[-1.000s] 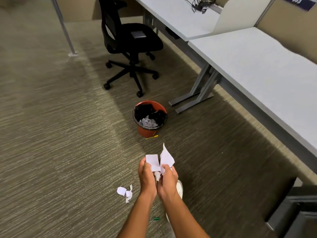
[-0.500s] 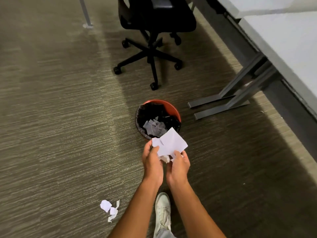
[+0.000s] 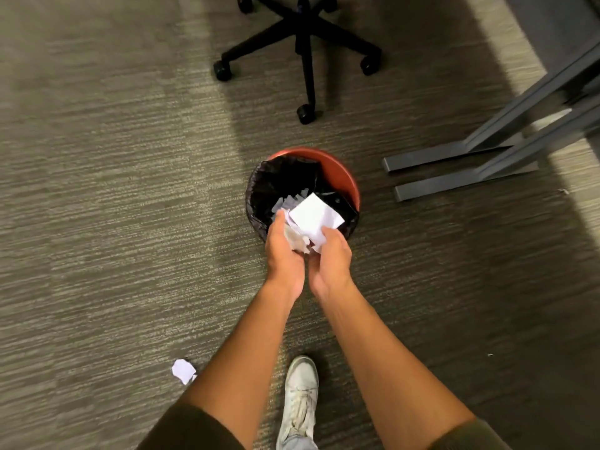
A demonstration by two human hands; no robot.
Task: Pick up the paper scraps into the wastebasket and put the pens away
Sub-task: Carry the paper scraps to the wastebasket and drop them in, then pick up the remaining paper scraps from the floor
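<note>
Both hands, left hand point(image 3: 283, 251) and right hand point(image 3: 331, 259), cupped together around paper scraps point(image 3: 313, 222) over wastebasket point(image 3: 341, 177) rim; one loose scrap point(image 3: 183, 370) on carpet point(image 3: 97, 190).

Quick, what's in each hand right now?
Left hand: cupped around crumpled white paper scraps.
Right hand: holding a flat white paper sheet.

The wastebasket point(image 3: 337, 172) mouth is open from above; a black liner point(image 3: 272, 186) covers its left rim. The chair base point(image 3: 305, 53) stands just beyond it, desk feet point(image 3: 454, 170) to the right. Carpet point(image 3: 113, 206) to the left is unobstructed; one paper scrap point(image 3: 183, 371) lies near-left.
</note>
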